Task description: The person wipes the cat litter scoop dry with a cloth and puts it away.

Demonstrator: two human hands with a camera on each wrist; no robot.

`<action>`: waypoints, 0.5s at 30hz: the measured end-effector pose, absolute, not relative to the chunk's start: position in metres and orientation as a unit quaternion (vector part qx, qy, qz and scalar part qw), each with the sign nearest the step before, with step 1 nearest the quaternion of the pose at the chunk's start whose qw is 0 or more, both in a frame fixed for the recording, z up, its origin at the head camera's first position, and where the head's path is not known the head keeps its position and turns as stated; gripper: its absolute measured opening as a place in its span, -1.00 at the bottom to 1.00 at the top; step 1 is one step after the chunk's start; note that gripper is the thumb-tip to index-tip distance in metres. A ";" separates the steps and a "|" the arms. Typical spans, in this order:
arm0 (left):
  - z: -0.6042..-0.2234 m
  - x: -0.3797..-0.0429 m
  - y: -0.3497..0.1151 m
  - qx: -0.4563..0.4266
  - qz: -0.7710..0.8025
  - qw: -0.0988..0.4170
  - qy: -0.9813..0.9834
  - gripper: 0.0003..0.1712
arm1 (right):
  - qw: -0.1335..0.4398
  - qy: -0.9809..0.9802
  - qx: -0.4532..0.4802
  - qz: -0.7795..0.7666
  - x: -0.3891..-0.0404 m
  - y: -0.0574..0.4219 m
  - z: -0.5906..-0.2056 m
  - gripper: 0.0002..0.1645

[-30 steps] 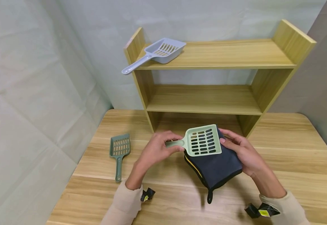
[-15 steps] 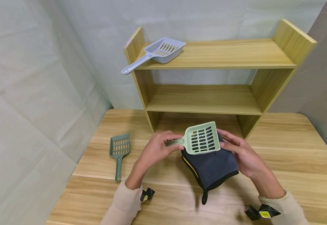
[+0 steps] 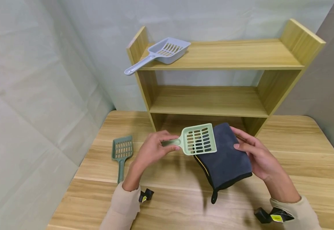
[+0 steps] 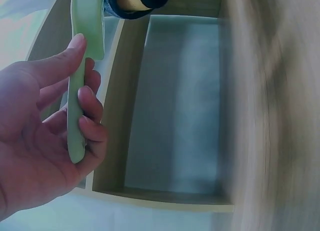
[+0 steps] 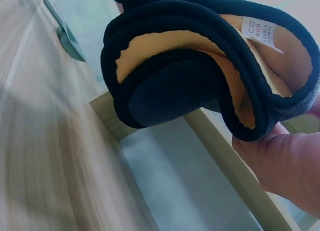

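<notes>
A light green litter scoop [image 3: 194, 139] is held by its handle between the thumb and fingers of my left hand [image 3: 151, 148]. In the left wrist view, the fingers curl around the green handle [image 4: 76, 111]. My right hand [image 3: 261, 156] grips a folded dark blue cleaning cloth [image 3: 228, 159] at its right side, thumb on top. The cloth has black edging, a hanging loop and a yellow-orange inner side with a white label [image 5: 259, 31], seen in the right wrist view. The scoop's pan overlaps the cloth's left part in the head view. Both are above the table.
A wooden shelf unit [image 3: 210, 100] stands at the back of the table [image 3: 293, 153]. On its top board rests a lavender litter scoop [image 3: 173, 59], its handle jutting past the left front edge. A dark green scoop [image 3: 121, 166] lies left of my left hand.
My left hand has drawn the light green scoop leftward, and my right hand has shifted the cloth right. More of the cloth now shows beside the pan.
</notes>
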State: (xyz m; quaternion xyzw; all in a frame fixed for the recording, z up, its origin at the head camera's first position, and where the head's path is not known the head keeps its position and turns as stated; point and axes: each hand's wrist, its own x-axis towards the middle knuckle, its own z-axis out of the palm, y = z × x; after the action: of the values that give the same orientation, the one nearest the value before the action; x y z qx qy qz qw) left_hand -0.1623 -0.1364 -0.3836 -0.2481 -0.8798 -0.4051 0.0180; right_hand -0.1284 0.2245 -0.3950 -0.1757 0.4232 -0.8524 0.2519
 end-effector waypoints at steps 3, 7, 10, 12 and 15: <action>-0.385 -0.163 -0.136 -0.256 -0.411 0.020 -0.875 -0.60 | 0.252 0.421 -0.173 -0.854 -0.128 0.224 -0.395 -0.23; -0.389 -0.164 -0.134 -0.267 -0.428 0.014 -0.863 -0.61 | 0.251 0.415 -0.167 -0.858 -0.128 0.219 -0.395 -0.24; -0.391 -0.163 -0.130 -0.266 -0.439 0.007 -0.858 -0.60 | 0.249 0.413 -0.167 -0.860 -0.128 0.215 -0.396 -0.24; -0.392 -0.163 -0.127 -0.264 -0.444 0.004 -0.856 -0.60 | 0.248 0.417 -0.164 -0.859 -0.128 0.212 -0.397 -0.24; -0.394 -0.162 -0.123 -0.265 -0.450 0.005 -0.853 -0.59 | 0.245 0.428 -0.156 -0.856 -0.128 0.208 -0.399 -0.26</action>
State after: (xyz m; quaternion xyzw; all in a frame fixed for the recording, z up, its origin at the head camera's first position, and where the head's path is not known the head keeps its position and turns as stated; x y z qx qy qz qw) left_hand -0.1617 -0.1229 -0.3944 -0.2647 -0.8528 -0.4501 0.0054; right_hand -0.1279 0.2078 -0.3989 -0.1555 0.4283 -0.8557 0.2454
